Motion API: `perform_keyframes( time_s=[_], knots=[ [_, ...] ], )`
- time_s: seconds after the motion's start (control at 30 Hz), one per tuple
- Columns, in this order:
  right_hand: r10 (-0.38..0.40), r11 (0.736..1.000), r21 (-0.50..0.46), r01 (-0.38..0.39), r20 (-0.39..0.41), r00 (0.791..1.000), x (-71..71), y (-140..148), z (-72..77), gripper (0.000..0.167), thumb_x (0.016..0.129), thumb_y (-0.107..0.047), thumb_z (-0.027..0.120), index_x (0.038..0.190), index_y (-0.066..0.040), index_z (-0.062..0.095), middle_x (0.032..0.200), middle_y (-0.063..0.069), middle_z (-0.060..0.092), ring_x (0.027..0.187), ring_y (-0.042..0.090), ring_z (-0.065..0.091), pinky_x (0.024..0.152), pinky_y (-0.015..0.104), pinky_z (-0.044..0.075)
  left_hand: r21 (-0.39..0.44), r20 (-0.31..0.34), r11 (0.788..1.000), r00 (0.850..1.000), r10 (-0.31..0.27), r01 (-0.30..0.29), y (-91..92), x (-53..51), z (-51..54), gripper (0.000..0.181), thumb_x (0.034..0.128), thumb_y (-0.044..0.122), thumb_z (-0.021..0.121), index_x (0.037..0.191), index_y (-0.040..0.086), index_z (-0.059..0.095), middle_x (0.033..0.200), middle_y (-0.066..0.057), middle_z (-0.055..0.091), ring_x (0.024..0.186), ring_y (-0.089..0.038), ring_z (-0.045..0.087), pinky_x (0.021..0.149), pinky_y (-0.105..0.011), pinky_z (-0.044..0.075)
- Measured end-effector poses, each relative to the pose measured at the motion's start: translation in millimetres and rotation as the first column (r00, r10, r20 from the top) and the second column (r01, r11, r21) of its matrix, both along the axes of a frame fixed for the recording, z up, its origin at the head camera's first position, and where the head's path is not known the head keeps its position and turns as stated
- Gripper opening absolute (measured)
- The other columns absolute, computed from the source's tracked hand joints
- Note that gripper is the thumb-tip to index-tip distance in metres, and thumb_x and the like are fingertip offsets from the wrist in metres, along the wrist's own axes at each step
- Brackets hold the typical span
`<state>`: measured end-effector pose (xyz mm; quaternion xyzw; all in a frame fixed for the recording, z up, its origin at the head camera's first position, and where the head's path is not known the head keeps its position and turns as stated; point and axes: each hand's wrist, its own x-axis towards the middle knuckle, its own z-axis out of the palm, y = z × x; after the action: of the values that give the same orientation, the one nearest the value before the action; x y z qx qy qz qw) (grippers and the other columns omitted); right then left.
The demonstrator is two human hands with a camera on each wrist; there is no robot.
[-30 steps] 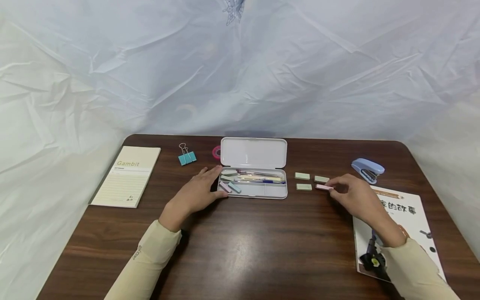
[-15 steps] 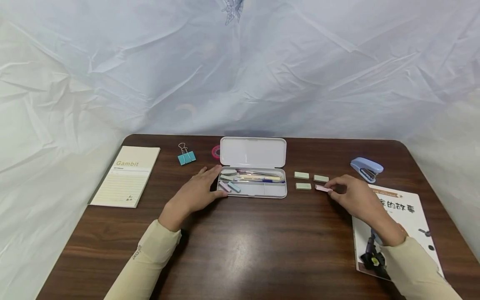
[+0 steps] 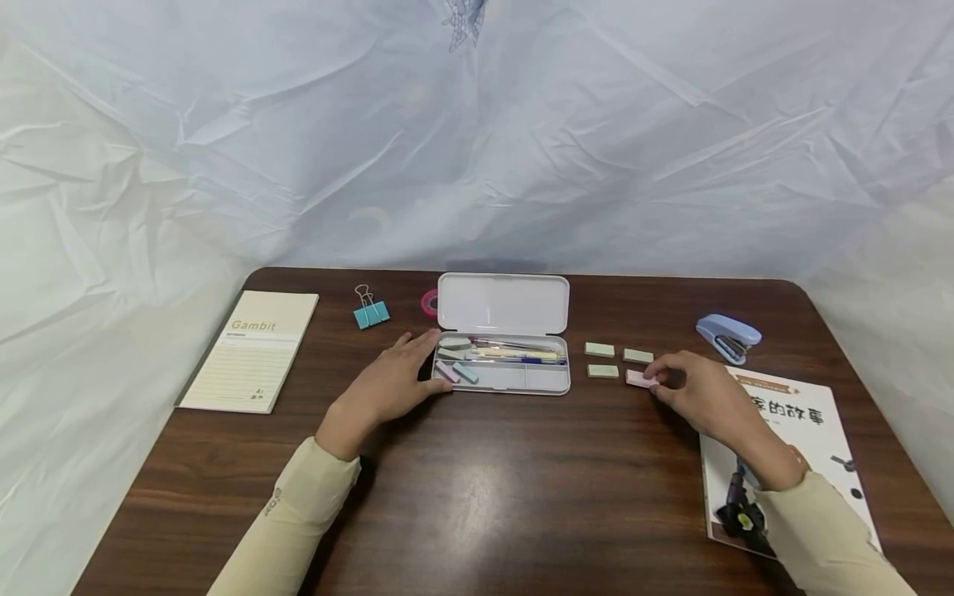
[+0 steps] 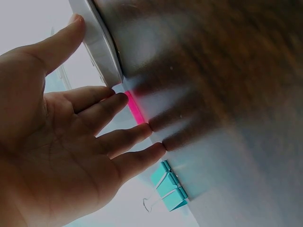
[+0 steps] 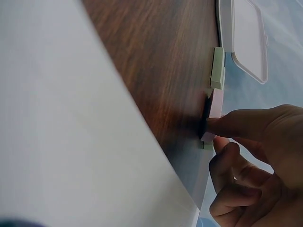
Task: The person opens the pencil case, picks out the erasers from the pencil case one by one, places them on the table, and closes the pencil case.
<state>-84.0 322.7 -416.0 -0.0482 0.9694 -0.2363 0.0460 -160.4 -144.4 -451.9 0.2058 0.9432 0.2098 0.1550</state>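
Observation:
In the head view my right hand pinches a small pink eraser by its right end, between thumb and fingers. A dark shadow lies under this eraser in the right wrist view. Several pale green erasers lie beside and behind it on the table. My left hand rests with fingers spread at the left side of an open white pencil case; its thumb touches the case's front left corner. Inside the case are several pens, a purple eraser and a blue eraser.
A stapler stands behind a white book, which lies under my right forearm. A teal binder clip, a pink tape roll and a notebook lie to the left. White sheeting hangs behind the table.
The pink eraser has turned in my right fingers, so more of its broad face shows, and has shifted slightly toward me. My left hand has stayed in place.

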Motion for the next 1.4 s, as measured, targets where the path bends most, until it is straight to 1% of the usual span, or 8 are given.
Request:
perform_keyframes(
  time_s=[0.17,0.23,0.33,0.4,0.47,0.83,1.13,1.4],
  knots=[
    [0.007,1.0,0.003,-0.007,0.004,1.0,-1.0,-1.1,-1.2,0.013,0.101,-0.005,0.083,0.114,-0.007,0.083,0.105,0.014,0.078,0.069,0.014,0.053,0.064,0.031,0.041,0.002,-0.02,1.0,1.0,0.004,-0.004,-4.1,-0.6,-7.4,0.102,0.1061,0.074,0.068,0.184,0.022,0.027,0.191,-0.006,0.033,0.175,-0.054,0.027,0.142,-0.07,0.028],
    [0.008,1.0,0.006,-0.008,0.005,1.0,-1.4,-1.2,-1.2,0.013,0.101,-0.005,0.083,0.113,-0.007,0.083,0.104,0.014,0.079,0.07,0.015,0.054,0.065,0.031,0.042,-0.009,0.018,1.0,1.0,0.011,-0.011,0.1,3.1,7.9,0.1,0.1075,0.068,0.07,0.184,0.02,0.027,0.191,-0.008,0.032,0.176,-0.054,0.025,0.143,-0.07,0.027],
    [0.009,1.0,0.009,-0.009,0.009,1.0,-1.6,-1.0,-1.0,0.013,0.1,-0.005,0.083,0.113,-0.007,0.083,0.104,0.013,0.079,0.071,0.015,0.056,0.066,0.032,0.044,0.0,-0.003,1.0,1.0,-0.003,0.003,-1.8,-0.7,-0.5,0.1,0.1075,0.073,0.066,0.184,0.02,0.029,0.19,-0.008,0.034,0.175,-0.055,0.026,0.143,-0.068,0.027],
    [0.01,1.0,0.01,-0.01,0.01,1.0,-1.4,-0.7,-0.7,0.013,0.1,-0.005,0.083,0.113,-0.007,0.083,0.103,0.013,0.079,0.072,0.015,0.056,0.067,0.032,0.044,-0.004,0.008,1.0,1.0,-0.004,0.004,2.3,2.5,10.3,0.099,0.1082,0.067,0.07,0.183,0.016,0.03,0.19,-0.011,0.034,0.175,-0.055,0.026,0.144,-0.067,0.026],
    [0.009,1.0,0.01,-0.009,0.011,1.0,-1.2,-0.6,-0.6,0.013,0.1,-0.004,0.083,0.112,-0.007,0.083,0.102,0.012,0.078,0.073,0.015,0.055,0.068,0.032,0.044,0.011,-0.033,1.0,0.999,-0.012,0.012,-0.7,-1.6,-3.6,0.1,0.1068,0.071,0.069,0.182,0.016,0.033,0.188,-0.012,0.038,0.173,-0.057,0.029,0.143,-0.068,0.028],
    [0.005,0.999,-0.036,-0.002,0.094,0.996,-2.1,-8.1,15.8,0.016,0.109,-0.019,0.077,0.118,-0.007,0.083,0.093,0.004,0.076,0.062,0.011,0.041,0.058,0.03,0.035,0.026,0.006,1.0,1.0,0.014,-0.014,-1.3,-1.9,-5.8,0.1,0.106,0.064,0.074,0.183,0.018,0.031,0.19,-0.006,0.034,0.177,-0.052,0.026,0.144,-0.068,0.026],
    [0.068,0.991,-0.121,-0.06,0.071,0.995,-19.5,-50.0,37.5,0.021,0.112,-0.028,0.076,0.122,-0.012,0.084,0.104,0.004,0.082,0.072,0.014,0.057,0.063,0.031,0.043,0.01,-0.013,1.0,1.0,0.014,-0.013,-4.1,-5.6,-15.4,0.102,0.105,0.07,0.072,0.183,0.02,0.031,0.19,-0.004,0.034,0.177,-0.049,0.026,0.144,-0.065,0.028],
    [0.118,0.972,-0.211,-0.104,0.051,0.992,-35.9,-94.0,36.6,0.015,0.11,-0.024,0.079,0.12,-0.014,0.085,0.101,0.001,0.081,0.073,0.015,0.061,0.064,0.029,0.047,0.031,0.006,0.999,1.0,0.021,-0.021,0.3,0.3,-1.3,0.099,0.1064,0.064,0.075,0.183,0.019,0.031,0.19,-0.005,0.034,0.177,-0.05,0.026,0.145,-0.066,0.027]
  ],
)
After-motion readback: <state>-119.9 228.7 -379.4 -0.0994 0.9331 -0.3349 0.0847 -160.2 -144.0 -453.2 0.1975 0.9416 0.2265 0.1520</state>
